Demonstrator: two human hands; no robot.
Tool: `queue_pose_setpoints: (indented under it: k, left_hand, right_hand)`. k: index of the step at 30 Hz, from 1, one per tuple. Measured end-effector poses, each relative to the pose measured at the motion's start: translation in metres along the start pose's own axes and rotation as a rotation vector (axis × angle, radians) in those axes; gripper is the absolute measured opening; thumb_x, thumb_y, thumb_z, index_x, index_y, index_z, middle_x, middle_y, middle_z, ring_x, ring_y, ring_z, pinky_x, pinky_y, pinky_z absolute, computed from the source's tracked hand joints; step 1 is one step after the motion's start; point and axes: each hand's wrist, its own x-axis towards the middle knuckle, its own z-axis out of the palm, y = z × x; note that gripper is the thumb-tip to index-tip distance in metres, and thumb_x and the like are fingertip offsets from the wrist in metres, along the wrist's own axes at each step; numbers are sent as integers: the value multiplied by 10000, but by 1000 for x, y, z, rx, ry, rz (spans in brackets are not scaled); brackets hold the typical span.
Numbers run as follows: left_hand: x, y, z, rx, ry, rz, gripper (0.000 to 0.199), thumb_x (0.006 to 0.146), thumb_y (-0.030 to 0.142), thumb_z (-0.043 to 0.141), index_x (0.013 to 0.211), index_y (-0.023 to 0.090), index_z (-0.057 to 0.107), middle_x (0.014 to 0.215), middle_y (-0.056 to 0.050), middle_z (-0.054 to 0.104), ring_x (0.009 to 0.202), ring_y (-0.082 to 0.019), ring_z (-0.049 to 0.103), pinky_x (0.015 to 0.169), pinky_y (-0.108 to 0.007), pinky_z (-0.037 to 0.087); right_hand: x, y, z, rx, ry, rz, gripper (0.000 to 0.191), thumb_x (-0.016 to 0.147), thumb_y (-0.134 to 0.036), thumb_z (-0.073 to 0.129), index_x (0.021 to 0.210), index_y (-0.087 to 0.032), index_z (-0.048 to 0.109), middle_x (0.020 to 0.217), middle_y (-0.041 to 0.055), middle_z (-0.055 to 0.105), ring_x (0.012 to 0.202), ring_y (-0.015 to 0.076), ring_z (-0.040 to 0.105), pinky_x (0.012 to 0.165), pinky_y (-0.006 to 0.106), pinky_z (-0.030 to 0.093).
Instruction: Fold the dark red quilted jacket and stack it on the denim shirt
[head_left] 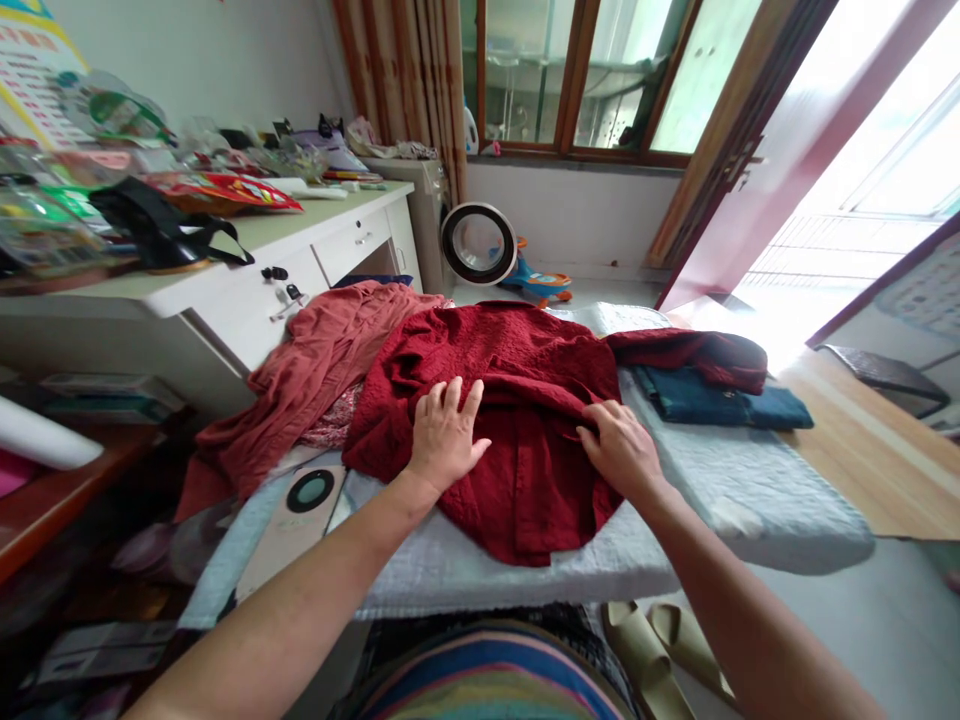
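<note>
A dark red shirt (525, 470) lies spread and wrinkled on a pale cloth (480, 582) over the table. Its button placket runs toward me, and one sleeve stretches right across folded blue jeans (727, 400). My left hand (448, 435) rests on the shirt's left part with fingers spread. My right hand (619, 447) is at the shirt's right edge, its fingers curled on a fold of the fabric. Left of the shirt lies a heap of faded red clothing (330, 350). A smartphone (296, 525) sits on the cloth near my left forearm.
A white desk (292, 255) piled with packets and jars stands at the left. Behind the table are a washing machine with its round door (478, 244) open and a blue toy (536, 280). Beige slippers (652, 650) are on the floor at lower right, below a wooden surface (870, 440).
</note>
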Motion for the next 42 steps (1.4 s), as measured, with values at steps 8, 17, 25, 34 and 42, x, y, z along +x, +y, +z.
queue_pose_setpoints:
  k: [8,17,25,34,42]
  left_hand:
    - [-3,-27,-2,50,-52,-66,674,764,81,495,1422,149,365,1115,-134,588,1012,-290,552,894,-411,445]
    - [-45,-79,-41,-60,-260,27,368,726,45,441,1003,197,628,976,-60,628,988,-230,578,939,-351,446]
    - [-79,-102,-59,43,-590,119,252,750,86,447,838,214,646,872,-50,644,865,-234,627,805,-361,464]
    - [-79,-103,-85,-69,-822,160,118,731,183,542,750,225,652,799,-10,657,787,-197,621,715,-292,432]
    - [-41,-130,-70,-265,-345,-148,354,868,455,479,1060,201,635,1115,-64,642,1078,-234,594,975,-335,426]
  right_hand:
    - [4,70,14,2,-130,141,592,751,-106,484,1342,-143,465,1135,136,655,1040,257,595,883,345,428]
    - [-41,118,-19,98,-215,-2,365,657,-71,388,836,-185,685,860,69,646,829,196,597,758,276,437]
    - [-69,119,-26,-60,-373,-18,343,693,-64,431,815,-227,707,917,69,635,873,210,573,787,314,396]
    - [-54,55,-21,194,-430,-261,250,857,-287,538,1064,-205,652,1115,92,612,1027,208,573,932,327,419]
    - [-19,24,-5,5,-475,-193,216,913,-270,458,822,-177,631,841,73,670,786,194,632,774,308,453]
